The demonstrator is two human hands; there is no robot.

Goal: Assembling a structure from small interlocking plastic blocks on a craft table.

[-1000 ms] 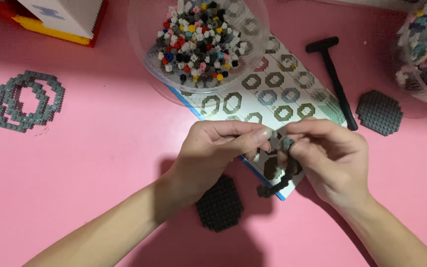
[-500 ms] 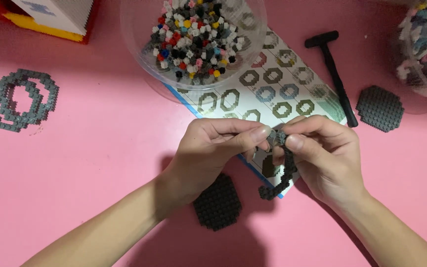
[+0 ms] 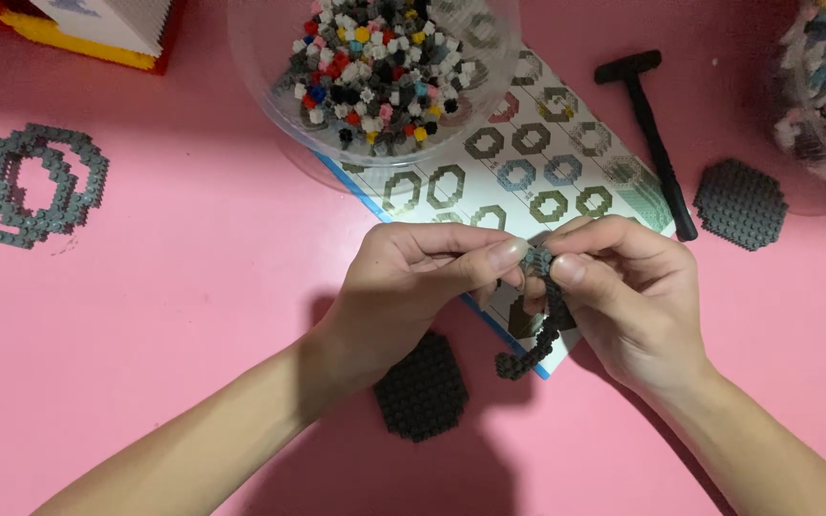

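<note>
Both hands meet at scene centre over the instruction sheet (image 3: 528, 182). Left hand (image 3: 413, 282) and right hand (image 3: 633, 296) pinch a grey brick strip (image 3: 542, 325) together at its top; its long axis hangs toward the near side, curling left. Right hand slightly nearer.

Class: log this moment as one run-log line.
left hand + right hand: pinching grey block strip | under: pattern sheet | near: bead bowl

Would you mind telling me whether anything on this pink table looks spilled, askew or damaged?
Nothing stands out. The small bricks stay inside the clear bowl, and both hands hold a curved grey strip over the instruction sheet.
</note>
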